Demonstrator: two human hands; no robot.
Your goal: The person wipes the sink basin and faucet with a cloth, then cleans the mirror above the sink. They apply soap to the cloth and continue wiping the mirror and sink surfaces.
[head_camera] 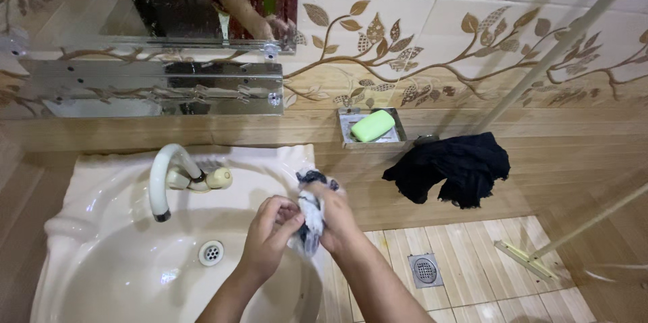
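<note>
Cloth (312,218), white and dark, bunched in both grips, left hand (268,235) and right hand (337,218), over sink (101,242).

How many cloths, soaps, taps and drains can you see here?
Cloths: 2, a black-and-white cloth held in both hands and a black cloth hanging on the wall
Soaps: 1, green soap
Taps: 1, tap
Drains: 2, sink drain and floor drain
Total: 6
</note>
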